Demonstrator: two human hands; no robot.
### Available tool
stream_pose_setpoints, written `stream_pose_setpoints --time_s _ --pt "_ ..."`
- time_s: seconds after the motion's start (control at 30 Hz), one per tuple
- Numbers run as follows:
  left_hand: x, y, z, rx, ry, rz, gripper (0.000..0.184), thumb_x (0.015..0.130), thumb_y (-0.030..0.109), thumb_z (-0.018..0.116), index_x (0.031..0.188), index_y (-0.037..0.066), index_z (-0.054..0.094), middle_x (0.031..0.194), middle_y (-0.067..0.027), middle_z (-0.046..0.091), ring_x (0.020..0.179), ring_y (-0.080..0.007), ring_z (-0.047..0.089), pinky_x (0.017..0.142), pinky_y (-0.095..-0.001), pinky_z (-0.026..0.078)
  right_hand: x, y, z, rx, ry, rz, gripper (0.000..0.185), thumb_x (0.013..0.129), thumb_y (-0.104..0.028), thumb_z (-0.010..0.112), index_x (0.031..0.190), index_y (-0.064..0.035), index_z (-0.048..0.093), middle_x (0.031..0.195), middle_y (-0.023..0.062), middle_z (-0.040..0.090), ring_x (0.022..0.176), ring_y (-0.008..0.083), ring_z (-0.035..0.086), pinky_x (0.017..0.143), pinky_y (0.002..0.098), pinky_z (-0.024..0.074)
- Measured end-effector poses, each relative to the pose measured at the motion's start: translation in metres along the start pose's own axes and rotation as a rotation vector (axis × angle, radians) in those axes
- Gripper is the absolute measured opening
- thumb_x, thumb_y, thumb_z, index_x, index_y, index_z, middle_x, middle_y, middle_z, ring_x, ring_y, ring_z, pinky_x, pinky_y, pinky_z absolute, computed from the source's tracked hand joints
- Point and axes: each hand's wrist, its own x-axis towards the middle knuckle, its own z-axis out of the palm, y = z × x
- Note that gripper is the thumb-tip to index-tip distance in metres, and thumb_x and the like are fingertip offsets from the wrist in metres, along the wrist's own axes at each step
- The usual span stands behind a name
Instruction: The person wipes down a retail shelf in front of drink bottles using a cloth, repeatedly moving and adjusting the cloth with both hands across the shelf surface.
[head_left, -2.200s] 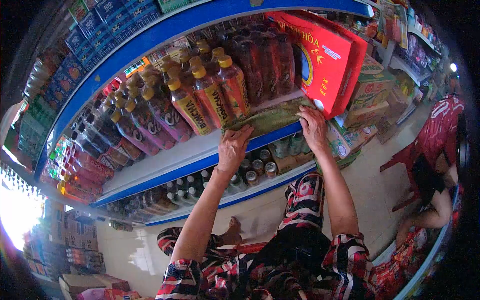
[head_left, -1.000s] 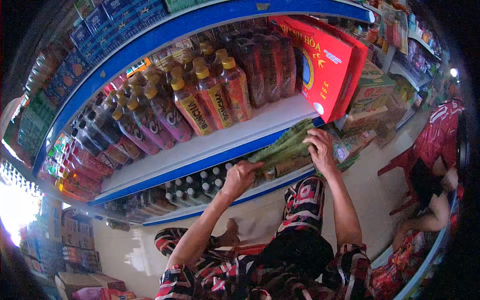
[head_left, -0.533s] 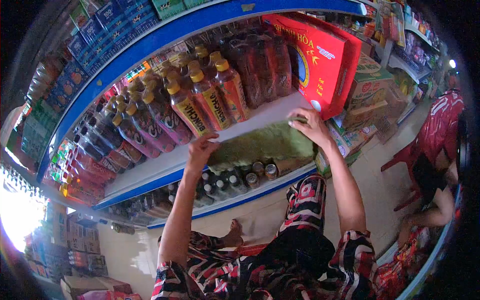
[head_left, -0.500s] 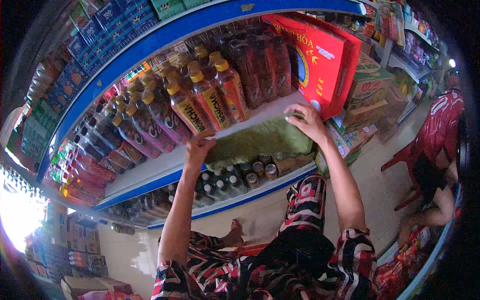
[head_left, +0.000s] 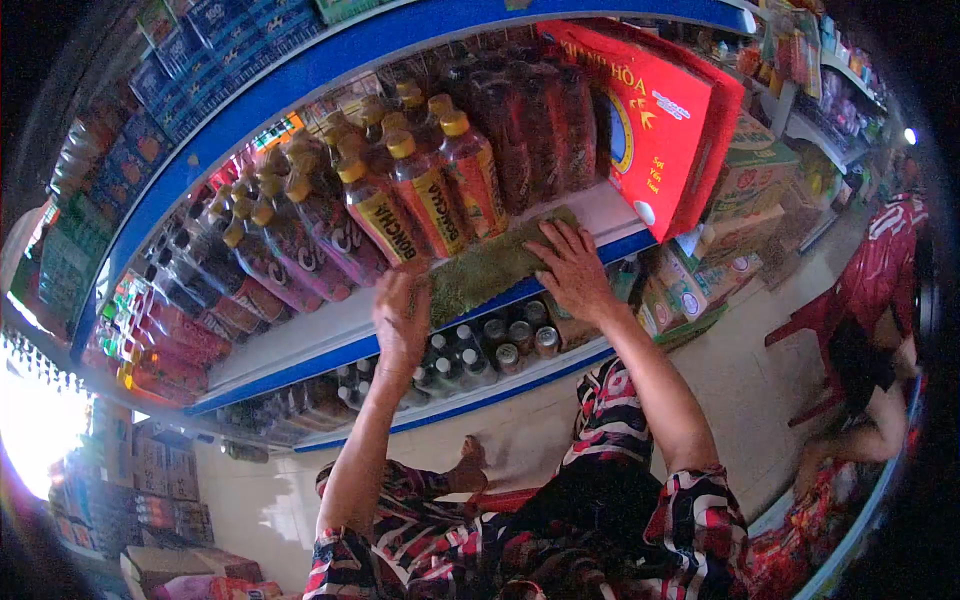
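A green cloth lies on the white shelf, in front of a row of drink bottles. My right hand rests on the right end of the cloth with its fingers spread. At the left end of the cloth is my left hand, its fingers smeared by motion, so I cannot tell whether they grip the fabric. Yellow-capped bottles labelled Boncha stand just behind the cloth.
A red gift box stands at the shelf's right end, beside dark bottles. Pink-labelled bottles line the left. Bottles and cans fill the lower shelf. A person in a red shirt sits at the right.
The cloth, held up between both hands before, now lies lower on the shelf. My right hand has moved left and its fingers have spread over the cloth.
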Motion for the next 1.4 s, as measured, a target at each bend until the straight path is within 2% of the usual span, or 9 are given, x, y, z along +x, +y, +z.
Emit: stream_pose_setpoints --time_s 0.07,0.17,0.27,0.37,0.53,0.6,0.7,1.13,1.4 --pt "-0.006 0.012 0.010 0.009 -0.128 0.140 0.036 0.084 0.022 0.062 0.117 0.009 0.058 0.123 -0.0148 0.055 0.113 -0.0337 0.051 0.096 -0.0432 0.039 0.001 -0.001 0.000 -0.010 0.013 0.011 0.047 0.086 -0.031 0.055 0.130 -0.0164 0.047 0.140 0.0134 0.037 0.131 0.0334 0.031 0.110 0.0517 0.0190" --pt "-0.019 0.015 0.033 0.308 -0.283 0.214 0.050 0.085 0.029 0.061 0.130 0.013 0.049 0.136 -0.0140 0.045 0.127 -0.0326 0.040 0.105 -0.0451 0.029 0.003 -0.005 -0.005 0.013 -0.005 0.027 0.046 0.086 -0.029 0.055 0.130 -0.0151 0.047 0.140 0.0148 0.036 0.130 0.0337 0.032 0.109 0.0514 0.0187" --pt "-0.020 0.012 0.037 0.326 -0.323 0.154 0.061 0.085 0.035 0.060 0.138 0.014 0.039 0.144 -0.0123 0.036 0.132 -0.0313 0.034 0.107 -0.0476 0.024 0.005 -0.011 -0.001 0.063 0.077 0.133 0.045 0.086 -0.027 0.055 0.128 -0.0133 0.048 0.139 0.0168 0.038 0.129 0.0339 0.033 0.109 0.0510 0.0191" --pt "-0.021 0.010 0.036 0.241 -0.272 0.125 0.061 0.084 0.034 0.060 0.138 0.012 0.040 0.142 -0.0124 0.038 0.131 -0.0311 0.035 0.107 -0.0481 0.026 0.009 -0.019 0.003 0.071 0.110 0.217 0.045 0.085 -0.021 0.055 0.129 -0.0156 0.047 0.140 0.0153 0.037 0.130 0.0325 0.033 0.109 0.0511 0.0178" --pt "-0.021 0.010 0.045 0.268 -0.252 0.115 0.063 0.082 0.033 0.063 0.136 0.008 0.041 0.141 -0.0130 0.040 0.131 -0.0313 0.035 0.107 -0.0489 0.025 0.013 -0.035 0.017 0.027 0.155 0.258 0.046 0.085 -0.036 0.054 0.124 -0.0103 0.054 0.134 0.0215 0.045 0.128 0.0369 0.036 0.108 0.0546 0.0162" --pt "-0.021 0.009 0.046 0.288 -0.258 0.121 0.063 0.080 0.030 0.063 0.135 0.007 0.042 0.140 -0.0137 0.041 0.131 -0.0316 0.035 0.107 -0.0496 0.025 0.016 -0.060 0.020 0.016 0.049 0.189 0.051 0.087 -0.040 0.051 0.127 -0.0071 0.050 0.138 0.0188 0.040 0.130 0.0348 0.033 0.109 0.0532 0.0155" --pt "-0.021 0.006 0.048 0.256 -0.246 0.108 0.063 0.075 0.022 0.064 0.132 0.004 0.044 0.140 -0.0151 0.040 0.132 -0.0321 0.034 0.107 -0.0517 0.024 0.020 -0.094 0.023 0.139 0.067 0.148 0.068 0.087 -0.046 0.048 0.131 0.0049 0.039 0.137 0.0230 0.039 0.131 0.0369 0.031 0.109 0.0535 0.0150" --pt "-0.022 -0.003 0.017 0.266 -0.354 0.124 0.062 0.084 0.032 0.061 0.137 0.009 0.039 0.143 -0.0107 0.038 0.133 -0.0302 0.033 0.108 -0.0475 0.025 0.009 -0.048 0.000 0.126 -0.034 0.036 0.059 0.087 -0.032 0.055 0.136 -0.0040 0.037 0.138 0.0165 0.041 0.130 0.0316 0.034 0.109 0.0474 0.0211" --pt "-0.019 -0.015 0.000 0.297 -0.425 0.113 0.056 0.088 0.036 0.056 0.138 0.014 0.041 0.143 -0.0074 0.039 0.132 -0.0282 0.034 0.107 -0.0471 0.026 0.001 -0.027 -0.005 0.017 -0.030 0.079 0.053 0.087 -0.026 0.054 0.135 -0.0080 0.038 0.141 0.0124 0.038 0.132 0.0296 0.033 0.109 0.0529 0.0194"
